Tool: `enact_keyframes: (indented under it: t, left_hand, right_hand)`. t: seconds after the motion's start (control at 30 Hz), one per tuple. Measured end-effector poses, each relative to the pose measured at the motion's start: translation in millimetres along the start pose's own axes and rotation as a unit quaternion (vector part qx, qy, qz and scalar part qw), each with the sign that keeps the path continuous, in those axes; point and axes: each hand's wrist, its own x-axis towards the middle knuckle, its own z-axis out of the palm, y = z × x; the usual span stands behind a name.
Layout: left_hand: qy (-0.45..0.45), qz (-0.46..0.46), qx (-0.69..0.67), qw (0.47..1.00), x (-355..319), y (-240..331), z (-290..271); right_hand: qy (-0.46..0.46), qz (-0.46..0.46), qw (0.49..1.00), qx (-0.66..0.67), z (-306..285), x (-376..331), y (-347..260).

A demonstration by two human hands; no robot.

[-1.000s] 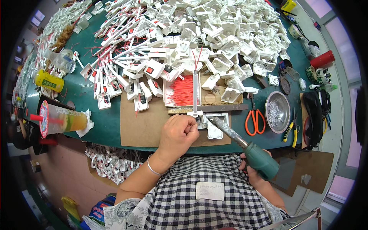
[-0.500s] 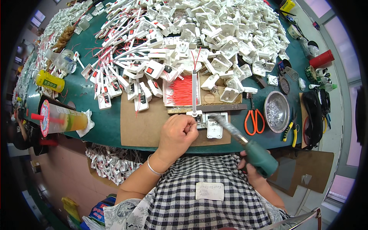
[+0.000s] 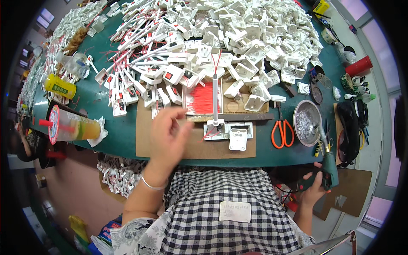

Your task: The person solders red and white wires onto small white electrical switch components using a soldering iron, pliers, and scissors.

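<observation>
The left hand's [image 3: 170,134] fingers were apart, thumb away from the others, with nothing seen between them; blur hid the finer detail. The right hand's [image 3: 313,187] fingers were wrapped around the handle of a green gun [image 3: 329,170], a grip that bore its weight well behind the metal nozzle. The nozzle pointed away from the person, its tip at the near right side of a metal bowl [image 3: 307,105] of clear bits, so it was well clear of the left hand.

Between the hands, a white housing [image 3: 219,135] lay on a brown board [image 3: 157,142], which probably shielded the bench [image 3: 121,138]. From the housing a white tube [image 3: 215,100] ran away from the person, crossing a dark bar [image 3: 255,117] and a tray of red wires [image 3: 202,100]; whether the bar supported it, I could not tell. A white cover [image 3: 238,139] sat just right of the housing, within easy reach.

Farther right, orange scissors [image 3: 280,123] lay handles toward the person, handy for picking up. Beyond everything, white parts [image 3: 255,51] were heaped, seemingly to keep the near edge workable.
</observation>
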Motion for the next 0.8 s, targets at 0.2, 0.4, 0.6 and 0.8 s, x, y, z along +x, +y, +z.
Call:
enact_keyframes:
  t: [0.2, 0.4, 0.6, 0.8]
  left_hand:
    - [-0.092, 0.156, 0.229, 0.956, 60, -11, 15]
    - [-0.169, 0.190, 0.390, 0.885, 70, -12, 34]
    - [-0.145, 0.189, 0.392, 0.889, 65, -11, 36]
    - [-0.175, 0.181, 0.381, 0.890, 64, -11, 34]
  right_hand:
    - [-0.060, -0.080, 0.991, 0.091, 23, 5, -5]
    - [-0.155, -0.063, 0.982, 0.093, 30, -15, -3]
    - [-0.187, -0.019, 0.976, 0.110, 37, -19, -6]
    - [-0.192, 0.009, 0.972, 0.134, 42, -26, -7]
